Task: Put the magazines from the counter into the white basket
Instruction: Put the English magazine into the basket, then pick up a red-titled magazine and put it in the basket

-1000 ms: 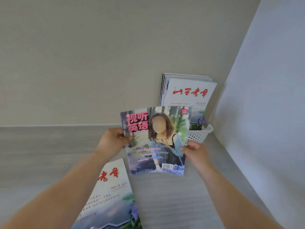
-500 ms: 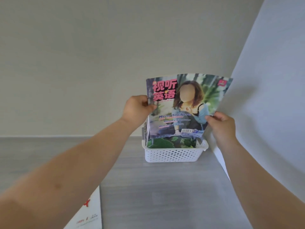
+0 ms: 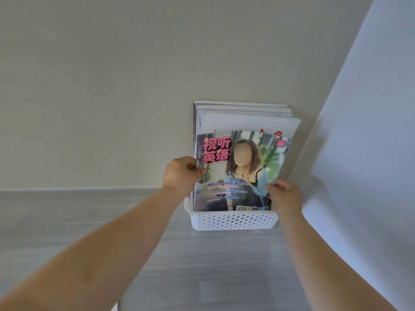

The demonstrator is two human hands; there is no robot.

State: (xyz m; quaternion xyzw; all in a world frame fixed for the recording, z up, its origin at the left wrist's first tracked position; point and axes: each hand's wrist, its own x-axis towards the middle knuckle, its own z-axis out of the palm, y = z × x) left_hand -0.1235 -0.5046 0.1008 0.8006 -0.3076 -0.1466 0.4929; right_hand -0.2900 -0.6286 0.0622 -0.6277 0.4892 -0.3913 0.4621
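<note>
Both hands are clamped on one colourful magazine. From the head view, the left hand pinches its left edge about halfway up, thumb on the cover. The right hand grips the lower right edge, just above the rim of the white basket. The two hands are apart, one on each side.

The magazine stands upright with its bottom edge already down inside the basket, cover facing the near side. Its top bows a little.

One basket, with perforated walls, sits on the grey counter at the far right corner. Behind the held magazine stand more magazines, taller. The front one is white with red characters peeking over. Behind it only top edges show, so I cannot count them exactly.

The beige wall rises right behind the stack, and a pale side panel closes in on the right, near the right hand.
</note>
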